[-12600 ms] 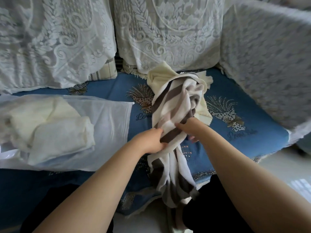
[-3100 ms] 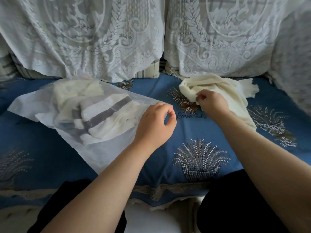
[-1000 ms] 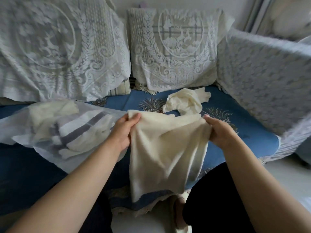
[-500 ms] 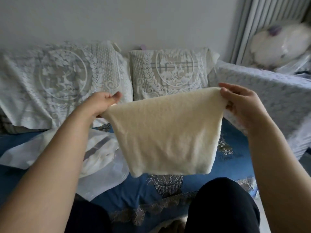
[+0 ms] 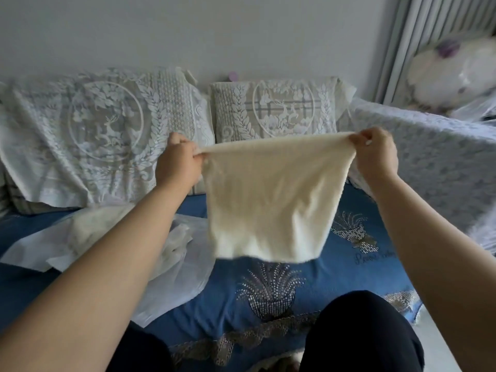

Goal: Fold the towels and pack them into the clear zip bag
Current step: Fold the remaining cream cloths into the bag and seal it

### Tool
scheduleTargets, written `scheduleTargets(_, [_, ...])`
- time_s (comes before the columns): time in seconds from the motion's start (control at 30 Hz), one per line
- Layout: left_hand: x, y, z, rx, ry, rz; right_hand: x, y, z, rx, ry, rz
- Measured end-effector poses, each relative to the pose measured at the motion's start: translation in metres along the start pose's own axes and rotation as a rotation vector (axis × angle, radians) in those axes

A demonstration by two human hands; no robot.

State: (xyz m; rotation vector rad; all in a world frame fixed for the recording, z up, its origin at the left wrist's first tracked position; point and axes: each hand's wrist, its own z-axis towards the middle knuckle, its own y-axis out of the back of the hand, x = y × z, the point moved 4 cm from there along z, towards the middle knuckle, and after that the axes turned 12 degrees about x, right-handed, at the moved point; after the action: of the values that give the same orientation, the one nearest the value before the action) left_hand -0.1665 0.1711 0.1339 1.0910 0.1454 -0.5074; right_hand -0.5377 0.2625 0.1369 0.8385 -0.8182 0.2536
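Head view shows your left hand (image 5: 178, 161) and right hand (image 5: 375, 154) each pinching a top corner of the cream towel (image 5: 271, 200), fingers clamped on its soft, fuzzy cloth. It hangs as a doubled rectangle above the blue sofa cover (image 5: 268, 288), with the crinkled clear zip bag (image 5: 185, 269) lower left. Since half a second ago, your hands have drawn the top edge tauter.

Cream towel (image 5: 271, 200) stretched between left hand (image 5: 178, 163) and right hand (image 5: 375, 154)
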Motion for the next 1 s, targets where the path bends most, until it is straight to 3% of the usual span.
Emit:
scheduleTargets(0.03, [-0.002,0.003,-0.005,-0.107,-0.081,-0.085,0.0,0.006,-0.001,-0.056,0.009,0.071])
scheduleTargets(0.07, [-0.003,0.001,-0.009,-0.113,-0.156,-0.167,-0.002,0.009,-0.003,-0.075,0.019,0.158])
scheduleTargets(0.13, [0.001,-0.01,-0.021,0.111,-0.197,-0.375,-0.017,0.01,-0.009,0.004,0.023,0.39])
scheduleTargets(0.2, [0.009,-0.033,-0.039,0.448,-0.103,-0.451,-0.04,0.001,-0.019,0.229,-0.049,0.507])
scheduleTargets(0.37, [0.023,-0.108,-0.1,1.044,-0.03,-0.083,-0.131,-0.041,-0.053,0.84,-0.24,-0.109])
scheduleTargets(0.47, [0.022,-0.136,-0.141,1.457,0.055,0.014,-0.163,-0.06,-0.081,1.223,-0.436,-0.35])
scheduleTargets(0.53, [0.02,-0.143,-0.148,1.563,0.091,0.093,-0.167,-0.067,-0.087,1.32,-0.523,-0.424])
scheduleTargets(0.6, [0.024,-0.151,-0.132,1.407,0.152,0.103,-0.162,-0.077,-0.078,1.168,-0.528,-0.351])
scheduleTargets(0.7, [0.032,-0.15,-0.092,0.809,0.279,-0.149,-0.151,-0.096,-0.053,0.583,-0.411,0.023])
scheduleTargets(0.73, [0.029,-0.142,-0.085,0.631,0.257,-0.258,-0.143,-0.104,-0.05,0.48,-0.319,0.092])
scheduleTargets(0.8, [0.021,-0.125,-0.081,0.405,0.152,-0.32,-0.128,-0.129,-0.059,0.532,-0.1,0.021])
scheduleTargets(0.87, [0.018,-0.112,-0.085,0.271,0.048,-0.16,-0.124,-0.161,-0.083,0.761,0.063,-0.263])
scheduleTargets(0.93, [0.025,-0.107,-0.091,0.26,-0.024,0.076,-0.133,-0.189,-0.109,1.031,0.127,-0.579])
scheduleTargets(1.0, [0.048,-0.111,-0.095,0.39,0.034,0.268,-0.138,-0.205,-0.126,1.199,0.137,-0.794])
